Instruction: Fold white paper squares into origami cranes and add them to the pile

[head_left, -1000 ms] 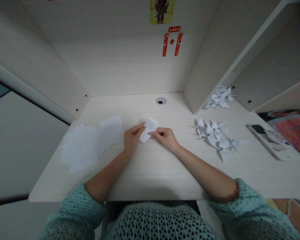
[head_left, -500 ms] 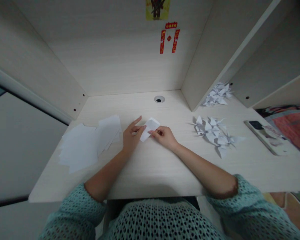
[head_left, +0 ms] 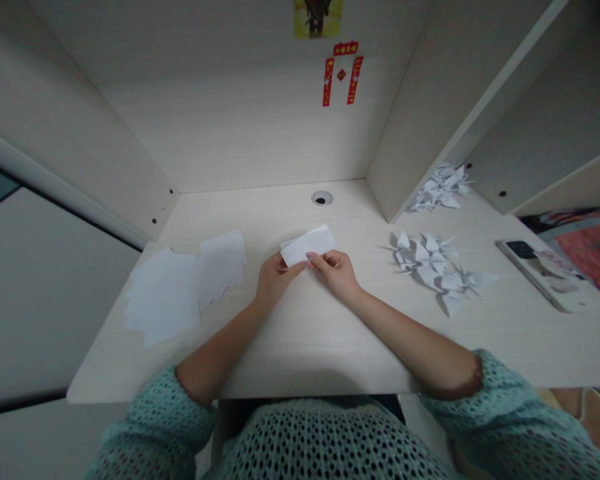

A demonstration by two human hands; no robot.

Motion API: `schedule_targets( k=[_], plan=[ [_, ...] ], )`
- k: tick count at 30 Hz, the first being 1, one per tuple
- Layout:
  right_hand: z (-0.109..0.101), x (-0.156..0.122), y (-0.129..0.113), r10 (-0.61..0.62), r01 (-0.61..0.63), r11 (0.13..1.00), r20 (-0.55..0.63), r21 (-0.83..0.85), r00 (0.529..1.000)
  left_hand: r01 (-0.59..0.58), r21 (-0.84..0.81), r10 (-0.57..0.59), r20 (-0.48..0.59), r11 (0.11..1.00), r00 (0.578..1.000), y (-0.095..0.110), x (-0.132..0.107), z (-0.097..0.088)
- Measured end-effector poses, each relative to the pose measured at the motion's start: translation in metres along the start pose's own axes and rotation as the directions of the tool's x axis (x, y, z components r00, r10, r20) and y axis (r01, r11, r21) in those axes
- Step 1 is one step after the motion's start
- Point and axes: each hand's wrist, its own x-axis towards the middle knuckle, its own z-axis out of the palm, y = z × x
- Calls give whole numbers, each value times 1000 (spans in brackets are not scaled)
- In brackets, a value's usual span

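Observation:
A folded piece of white paper (head_left: 310, 245) is held between both hands over the middle of the desk. My left hand (head_left: 276, 280) grips its lower left side, with the thumb along the near edge and the other fingers partly hidden behind the paper. My right hand (head_left: 337, 272) pinches its lower right edge, the thumb on top close to the left thumb. To the left of my left hand lie flat sheets of white paper (head_left: 165, 293), with a smaller stack (head_left: 223, 263) beside them.
Several folded paper cranes (head_left: 433, 263) lie to the right on the desk (head_left: 300, 340). More folded paper (head_left: 443, 187) sits behind the upright divider (head_left: 430, 100). A phone (head_left: 543, 273) rests at far right near red cloth (head_left: 590, 257). A cable hole (head_left: 323, 198) is at the back.
The paper has gone from a small diamond-like shape to a wider, tilted rectangle. My left hand has shifted slightly right and closed around its lower left side.

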Motion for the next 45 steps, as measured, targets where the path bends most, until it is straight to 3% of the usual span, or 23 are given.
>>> schedule_targets(
  k=[9, 21, 29, 45],
  plan=[
    [1, -2, 0, 9, -10, 998, 18, 56, 1000, 86, -16, -86, -14, 996, 996, 3, 1, 0],
    [1, -2, -1, 42, -42, 998, 2, 36, 999, 42, -4, -42, -58, 999, 997, 7, -1, 1],
    [-3, 0, -6, 50, -50, 999, -44, 2, 998, 126, -59, -130, -85, 990, 988, 8, 5, 0],
    [-14, 9, -4, 109, -105, 978, -11, 180, 994, 143, -75, -150, -95, 987, 984, -2, 11, -5]
  ],
)
